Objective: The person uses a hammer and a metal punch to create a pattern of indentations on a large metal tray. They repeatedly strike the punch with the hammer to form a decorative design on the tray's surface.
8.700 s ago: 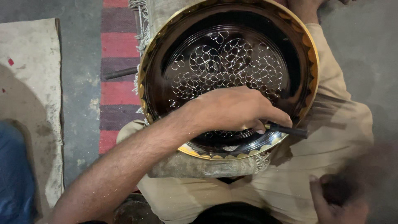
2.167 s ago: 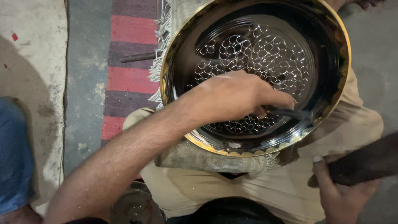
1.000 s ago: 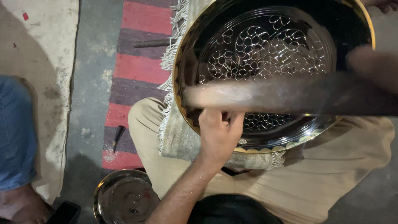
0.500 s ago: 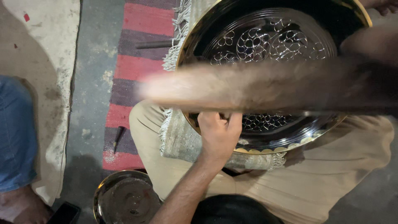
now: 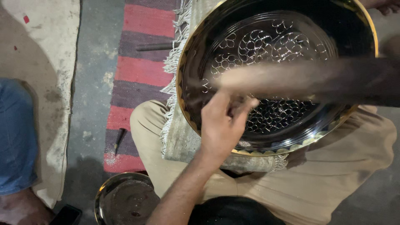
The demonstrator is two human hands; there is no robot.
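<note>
Our left hand [image 5: 223, 125] pinches a small tool, hidden between curled fingers, against the engraved brass tray [image 5: 275, 75] resting on our lap; our right hand [image 5: 387, 81], blurred, grips a dark mallet [image 5: 291, 79] across it.

— What colours lie on my lap?

— A dark, glossy round tray [image 5: 333, 25] with a golden rim and a silvery net of engraved loops. Under it a grey fringed cloth [image 5: 179, 137], over my beige trousers [image 5: 291, 191].

— And far left?

— A rug [image 5: 137, 71] striped red and dull purple on grey floor [image 5: 91, 83].
</note>
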